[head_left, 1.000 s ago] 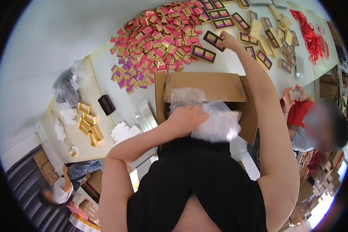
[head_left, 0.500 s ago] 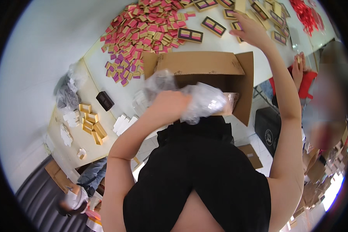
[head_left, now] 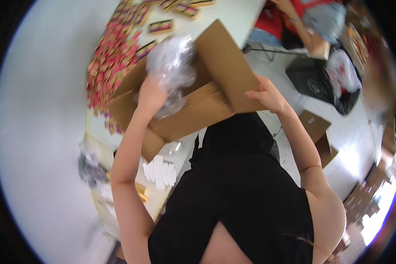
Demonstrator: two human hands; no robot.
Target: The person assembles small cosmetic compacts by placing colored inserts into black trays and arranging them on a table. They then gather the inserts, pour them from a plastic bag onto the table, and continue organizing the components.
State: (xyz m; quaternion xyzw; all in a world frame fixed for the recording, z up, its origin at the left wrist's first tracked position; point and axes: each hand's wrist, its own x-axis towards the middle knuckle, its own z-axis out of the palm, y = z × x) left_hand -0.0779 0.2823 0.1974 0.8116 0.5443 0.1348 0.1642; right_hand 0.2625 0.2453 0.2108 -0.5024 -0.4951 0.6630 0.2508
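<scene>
My left hand is closed on a bundle of crumpled clear plastic, held over the open top of a cardboard box. Whether it is bubble wrap or a bag, I cannot tell. The box sits tilted in front of me, its flaps spread outward. At its right, my right hand grips the edge of a raised flap between thumb and fingers. Plastic and flaps hide most of the box's inside.
A pile of small pink-and-gold pieces covers the table's left part, with dark-windowed cases beyond. White cartons lie at the lower left. A person in red sits at the far right, near a black bin; an open box stands on the floor.
My view has swung to the right. My right hand has left the cases on the table and now holds the box flap. The box has turned, and the plastic is now above its opening.
</scene>
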